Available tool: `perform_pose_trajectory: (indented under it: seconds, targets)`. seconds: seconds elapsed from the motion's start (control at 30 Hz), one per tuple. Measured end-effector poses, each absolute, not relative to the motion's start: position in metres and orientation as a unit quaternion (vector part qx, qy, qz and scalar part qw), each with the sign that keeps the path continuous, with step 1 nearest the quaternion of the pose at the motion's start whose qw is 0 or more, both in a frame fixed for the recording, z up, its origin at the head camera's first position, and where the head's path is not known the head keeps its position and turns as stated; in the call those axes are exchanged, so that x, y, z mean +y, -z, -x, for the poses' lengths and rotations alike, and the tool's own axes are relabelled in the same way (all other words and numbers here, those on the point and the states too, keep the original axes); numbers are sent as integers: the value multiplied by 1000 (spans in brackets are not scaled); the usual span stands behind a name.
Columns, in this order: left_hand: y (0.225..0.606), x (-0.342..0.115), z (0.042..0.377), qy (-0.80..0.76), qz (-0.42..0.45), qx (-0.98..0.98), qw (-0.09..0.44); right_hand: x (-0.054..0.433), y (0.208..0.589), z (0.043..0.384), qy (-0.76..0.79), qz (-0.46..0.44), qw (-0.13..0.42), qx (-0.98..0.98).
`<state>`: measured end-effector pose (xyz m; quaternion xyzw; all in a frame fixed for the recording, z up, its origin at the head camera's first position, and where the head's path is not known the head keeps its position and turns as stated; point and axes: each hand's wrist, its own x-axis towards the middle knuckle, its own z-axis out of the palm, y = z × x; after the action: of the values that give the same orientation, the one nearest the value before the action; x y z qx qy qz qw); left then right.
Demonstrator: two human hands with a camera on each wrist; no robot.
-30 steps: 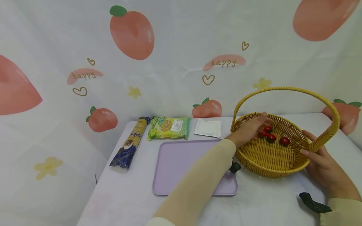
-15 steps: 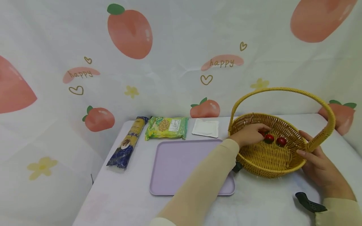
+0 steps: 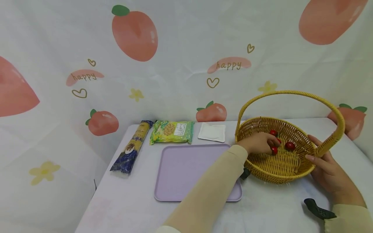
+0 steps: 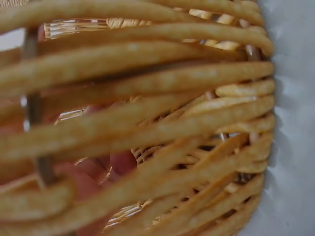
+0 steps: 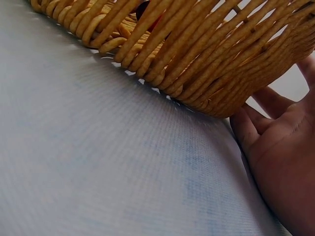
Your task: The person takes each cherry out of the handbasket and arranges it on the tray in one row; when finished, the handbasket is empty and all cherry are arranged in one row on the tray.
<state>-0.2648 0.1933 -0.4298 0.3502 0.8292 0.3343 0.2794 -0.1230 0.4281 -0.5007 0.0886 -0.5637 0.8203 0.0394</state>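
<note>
A yellow woven basket (image 3: 279, 176) with a tall arched handle stands at the right of the table. Inside it lie several small, round, dark-red fruits (image 3: 289, 146), their exact kind unclear. My left hand (image 3: 257, 143) reaches over the basket's left rim, fingers bent, and pinches one red fruit (image 3: 274, 150) near the thumb. Through the basket weave (image 4: 147, 132), the left wrist view shows only parts of the hand. My right hand (image 3: 330, 171) grips the basket's right rim, thumb on top and fingers outside. In the right wrist view, its fingers touch the outer wall (image 5: 216, 83).
A lilac tray (image 3: 186, 171) lies left of the basket, partly under the left sleeve. Behind it are a green-yellow packet (image 3: 172, 131) and a flat white packet (image 3: 212, 132). A long blue-gold package (image 3: 132, 147) lies at left. A patterned cloth (image 3: 175, 81) hangs behind.
The left hand has come down among the fruits, and its fingers have bent. One fruit now sits nearer the front, by the thumb. The right hand keeps its grip on the rim.
</note>
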Motion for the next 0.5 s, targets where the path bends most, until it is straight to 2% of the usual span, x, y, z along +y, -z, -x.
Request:
perform_pose_trajectory:
  seconds: [0.13,0.5]
  targets:
    - [428,192,264,-316,-373,823,288,427,500,123,-817,-70,35,-571]
    - [426,192,258,-264,-358,849,286,429,501,123,-820,-83,31,-566]
